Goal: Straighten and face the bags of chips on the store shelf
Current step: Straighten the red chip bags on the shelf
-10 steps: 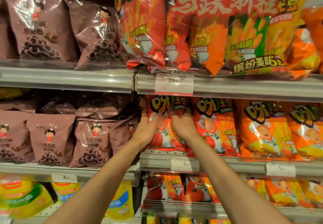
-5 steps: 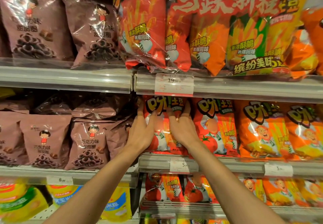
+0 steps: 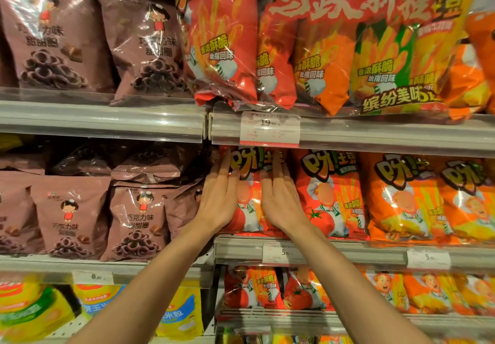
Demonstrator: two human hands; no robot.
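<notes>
Store shelf (image 3: 348, 249), frame centre: left hand (image 3: 218, 201) and right hand (image 3: 280, 204), fingers straight and flat, pressed the red bag (image 3: 250, 204) square; next, neighbouring bag (image 3: 329, 196) likely needed facing.

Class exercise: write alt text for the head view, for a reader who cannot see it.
Both hands, left hand and right hand, press flat with straight fingers on a red chip bag on the middle shelf. Brown snack bags stand to its left.
</notes>
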